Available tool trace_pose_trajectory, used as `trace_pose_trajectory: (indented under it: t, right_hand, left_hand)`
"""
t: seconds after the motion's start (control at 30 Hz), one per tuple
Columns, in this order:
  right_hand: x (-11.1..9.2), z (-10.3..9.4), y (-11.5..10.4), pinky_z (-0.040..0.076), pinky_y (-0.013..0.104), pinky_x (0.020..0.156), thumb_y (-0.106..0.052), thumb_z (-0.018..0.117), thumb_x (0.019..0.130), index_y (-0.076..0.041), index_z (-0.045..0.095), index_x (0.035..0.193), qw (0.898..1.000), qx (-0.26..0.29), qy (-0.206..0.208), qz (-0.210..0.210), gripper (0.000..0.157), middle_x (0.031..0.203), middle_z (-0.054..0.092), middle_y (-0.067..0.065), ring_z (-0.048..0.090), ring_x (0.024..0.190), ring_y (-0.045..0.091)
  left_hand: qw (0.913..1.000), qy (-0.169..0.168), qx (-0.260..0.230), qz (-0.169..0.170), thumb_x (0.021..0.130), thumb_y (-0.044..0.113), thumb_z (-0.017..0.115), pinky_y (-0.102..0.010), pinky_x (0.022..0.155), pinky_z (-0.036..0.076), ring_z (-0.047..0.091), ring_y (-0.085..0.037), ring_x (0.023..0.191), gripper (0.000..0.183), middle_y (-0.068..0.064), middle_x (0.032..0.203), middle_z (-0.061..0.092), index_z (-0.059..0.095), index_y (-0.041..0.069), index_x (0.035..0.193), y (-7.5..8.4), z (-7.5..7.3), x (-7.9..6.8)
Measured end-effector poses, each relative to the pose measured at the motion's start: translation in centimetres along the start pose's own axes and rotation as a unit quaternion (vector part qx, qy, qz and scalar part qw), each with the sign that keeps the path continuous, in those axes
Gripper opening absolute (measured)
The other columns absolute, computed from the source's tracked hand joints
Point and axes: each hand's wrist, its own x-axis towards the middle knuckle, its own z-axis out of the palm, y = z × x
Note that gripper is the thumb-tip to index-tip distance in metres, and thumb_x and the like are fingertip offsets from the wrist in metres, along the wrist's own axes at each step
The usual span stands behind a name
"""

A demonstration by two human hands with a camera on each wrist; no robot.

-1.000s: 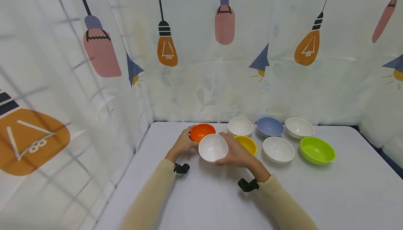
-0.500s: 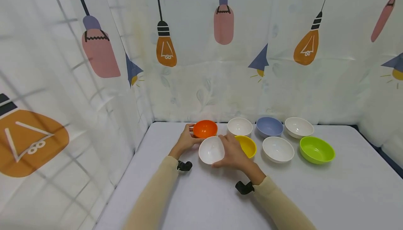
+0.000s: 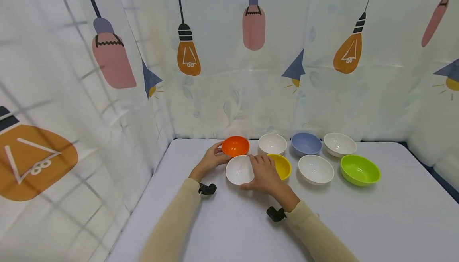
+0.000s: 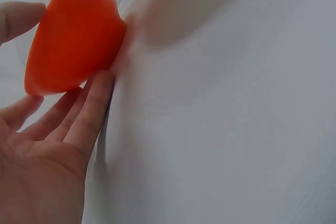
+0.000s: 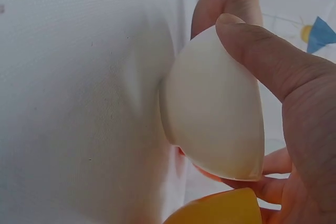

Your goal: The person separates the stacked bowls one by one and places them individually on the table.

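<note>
In the head view, my left hand [image 3: 209, 161] is at the left side of an orange bowl [image 3: 235, 146], which stands at the back left of the row. In the left wrist view its fairly straight fingers touch the bowl's outside, with the thumb on the other side. My right hand [image 3: 265, 176] holds a small white bowl [image 3: 239, 170] by its side, just in front of the orange one. The right wrist view shows the thumb and fingers on opposite sides of that bowl. Whether its base touches the table is unclear. A yellow bowl [image 3: 281, 167], partly hidden, sits behind the right hand.
Along the back stand a white bowl [image 3: 272, 144], a blue bowl [image 3: 306, 144] and another white bowl [image 3: 340, 144]. In front of them are a white bowl [image 3: 316, 169] and a lime-green bowl [image 3: 360, 170]. A white cloth covers the table [image 3: 233, 230]; patterned curtains [image 3: 215, 106] hang behind.
The orange bowl has moved right and slightly back, into line with the back row; the left hand's fingers have loosened around it. The right hand's white bowl has shifted slightly left.
</note>
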Motion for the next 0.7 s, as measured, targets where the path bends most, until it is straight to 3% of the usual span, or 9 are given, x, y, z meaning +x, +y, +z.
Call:
trace_pose_trajectory:
  t: [0.1,0.43,0.7]
  right_hand:
    - [-0.09,0.03,-0.05,0.021,0.056,0.115,-0.069,0.079,0.059,-0.008,0.037,0.146,1.0,-0.011,0.012,-0.003,0.115,0.137,0.051,0.01,0.034,0.135,0.033]
    - [-0.06,0.24,-0.33,0.017,0.057,0.116,-0.073,0.075,0.061,-0.008,0.038,0.147,0.999,-0.032,0.023,-0.01,0.114,0.141,0.052,0.009,0.034,0.136,0.033]
    - [0.12,0.91,-0.41,0.02,0.058,0.114,-0.079,0.067,0.062,-0.014,0.041,0.146,0.997,-0.058,0.04,-0.012,0.109,0.138,0.054,0.006,0.034,0.137,0.035]
  left_hand:
    - [0.9993,-0.02,-0.032,0.002,0.087,0.024,0.072,-0.034,0.091,0.054,0.063,-0.026,0.112,0.077,-0.014,0.144,0.044,0.029,0.025,0.15,-0.04,-0.08,-0.09]
    - [0.9969,-0.044,-0.063,0.015,0.093,0.022,0.064,-0.034,0.095,0.052,0.062,-0.024,0.115,0.07,-0.016,0.14,0.05,0.027,0.025,0.152,0.05,-0.27,-0.5]
    - [0.9972,-0.039,-0.064,0.006,0.096,0.026,0.06,-0.033,0.095,0.052,0.064,-0.021,0.112,0.062,-0.014,0.135,0.056,0.031,0.031,0.15,-0.45,-0.3,0.08]
